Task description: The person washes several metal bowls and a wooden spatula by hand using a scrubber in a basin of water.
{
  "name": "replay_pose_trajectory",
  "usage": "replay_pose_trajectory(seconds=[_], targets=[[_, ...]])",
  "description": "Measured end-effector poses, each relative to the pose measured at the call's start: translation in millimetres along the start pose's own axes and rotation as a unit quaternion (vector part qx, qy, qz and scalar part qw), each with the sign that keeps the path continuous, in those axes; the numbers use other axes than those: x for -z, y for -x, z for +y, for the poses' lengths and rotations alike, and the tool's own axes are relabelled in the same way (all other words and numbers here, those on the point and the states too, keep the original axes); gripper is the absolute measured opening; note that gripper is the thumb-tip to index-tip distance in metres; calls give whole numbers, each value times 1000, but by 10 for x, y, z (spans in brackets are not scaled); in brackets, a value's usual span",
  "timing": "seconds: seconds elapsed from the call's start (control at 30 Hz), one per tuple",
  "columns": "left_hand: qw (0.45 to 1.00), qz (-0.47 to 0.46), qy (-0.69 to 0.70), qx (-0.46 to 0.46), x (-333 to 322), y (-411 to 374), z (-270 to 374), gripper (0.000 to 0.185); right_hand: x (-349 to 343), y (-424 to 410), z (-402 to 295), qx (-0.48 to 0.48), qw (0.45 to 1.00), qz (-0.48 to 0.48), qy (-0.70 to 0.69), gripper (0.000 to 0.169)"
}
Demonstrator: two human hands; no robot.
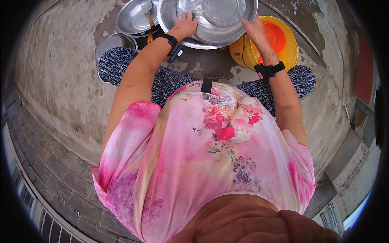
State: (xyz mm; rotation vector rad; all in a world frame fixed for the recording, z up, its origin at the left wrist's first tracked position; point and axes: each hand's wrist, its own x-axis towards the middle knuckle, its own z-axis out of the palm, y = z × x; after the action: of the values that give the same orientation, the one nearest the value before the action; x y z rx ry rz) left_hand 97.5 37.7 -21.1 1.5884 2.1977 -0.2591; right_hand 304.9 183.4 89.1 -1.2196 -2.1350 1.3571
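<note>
My left hand (186, 25) lies with its fingers spread on the inner side of a large shiny metal basin (212, 32). A small dark patch, perhaps a scourer, shows under its fingertips. The basin's far part is cut off by the picture's top edge. My right hand (254, 29) grips the basin's right rim, with the thumb towards the inside. Another metal rim (200, 45) shows just below the basin. Left of it, a metal bowl (127, 21) holds a metal spatula with a wooden handle (150, 20). Both wrists wear black straps with small devices.
A yellow bucket (288, 39) with an orange-red vessel (275, 36) inside stands by my right forearm. At the left, a metal pot (112, 44) stands beside my knee. Stained concrete ground (67, 76) surrounds me, with wet areas near the basin. Paving (54, 164) lies at the lower left.
</note>
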Motion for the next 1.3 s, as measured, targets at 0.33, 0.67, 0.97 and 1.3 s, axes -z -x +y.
replay_pose_trajectory(seconds=[0.33,0.67,0.97,1.3], targets=[[979,-50,138,-144,-231,-118,99,53,-182,77,355,-23,998,13,-58,64],[870,-41,377,-314,-206,-87,520,55,-328,33,537,-13,998,50,-36,65],[941,-122,-134,-285,-193,-248,250,47,-156,140,0,77,995,42,-40,61],[998,-41,-45,4,-98,-111,-134,55,-83,22,172,57,997,4,59,65]])
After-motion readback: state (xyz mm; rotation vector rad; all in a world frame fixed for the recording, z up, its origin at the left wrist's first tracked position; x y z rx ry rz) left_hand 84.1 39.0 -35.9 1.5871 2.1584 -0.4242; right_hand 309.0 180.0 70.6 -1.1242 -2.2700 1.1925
